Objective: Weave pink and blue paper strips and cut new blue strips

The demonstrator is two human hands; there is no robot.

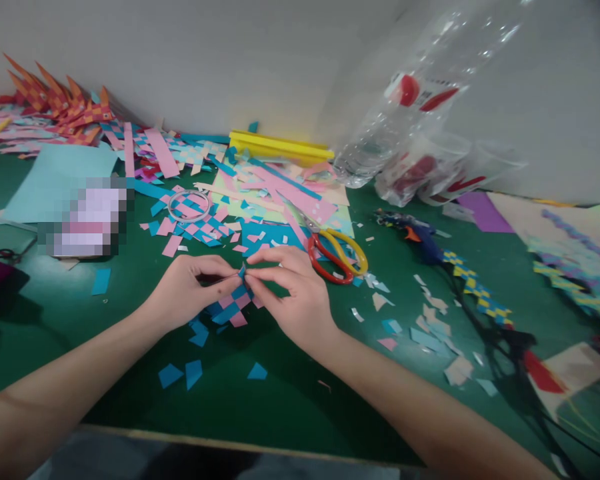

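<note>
Near the middle of the green table, both hands meet over a small woven paper piece (233,308) in blue and pink checks. My left hand (193,290) pinches its raised blue tip from the left between thumb and finger. From the right, my right hand (295,293) pinches the same tip. The lower part of the weave hangs below the fingertips, partly hidden by them. Loose blue paper scraps (193,375) lie just below. Scissors (337,253) with one red and one yellow handle rest right beside my right hand.
A clear plastic bottle (405,100) leans at the back by plastic cups (473,167). Paper strips and a yellow bar (280,147) lie along the wall. A roll of clear tape (189,205) sits on checked weaving. A blurred-out phone-like object (87,220) is left; a glue gun (420,240) is right.
</note>
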